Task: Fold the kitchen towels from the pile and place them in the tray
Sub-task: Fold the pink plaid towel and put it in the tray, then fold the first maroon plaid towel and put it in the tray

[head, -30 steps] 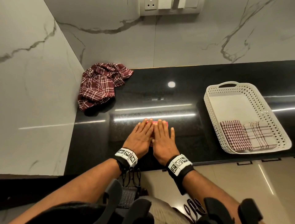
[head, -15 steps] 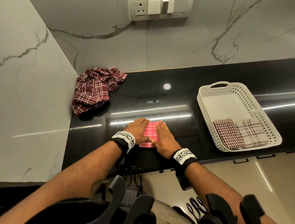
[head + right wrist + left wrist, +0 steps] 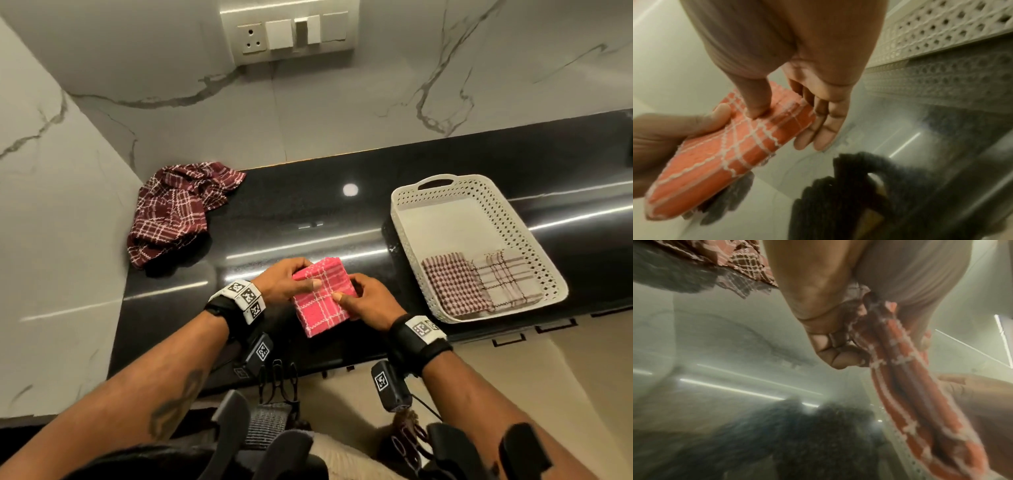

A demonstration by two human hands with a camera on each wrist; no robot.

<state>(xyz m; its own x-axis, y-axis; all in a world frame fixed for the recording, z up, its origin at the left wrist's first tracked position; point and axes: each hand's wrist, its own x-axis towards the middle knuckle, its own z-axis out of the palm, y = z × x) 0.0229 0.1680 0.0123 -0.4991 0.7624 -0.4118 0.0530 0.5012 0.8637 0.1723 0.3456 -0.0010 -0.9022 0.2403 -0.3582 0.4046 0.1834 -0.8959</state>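
Observation:
A folded pink checked towel [image 3: 322, 296] is held just above the black counter [image 3: 274, 212] near its front edge. My left hand [image 3: 286, 282] grips its left side, thumb on top, fingers underneath. My right hand [image 3: 366, 301] pinches its right side, thumb on top and fingers below [image 3: 818, 128]. The left wrist view shows the towel's layered edge [image 3: 906, 386] between my fingers. A white perforated tray [image 3: 404, 219] sits at the right with two folded towels [image 3: 455, 287] at its near end. A crumpled maroon checked pile [image 3: 174, 212] lies in the back left corner.
Marble walls stand behind and to the left of the counter, with a switch panel [image 3: 287, 31] above. The tray's far half [image 3: 448, 226] is bare. The tray wall [image 3: 941, 32] is close to my right hand.
Both hands went from pressing flat on the folded pink towel to gripping its sides and lifting it off the counter, tilted.

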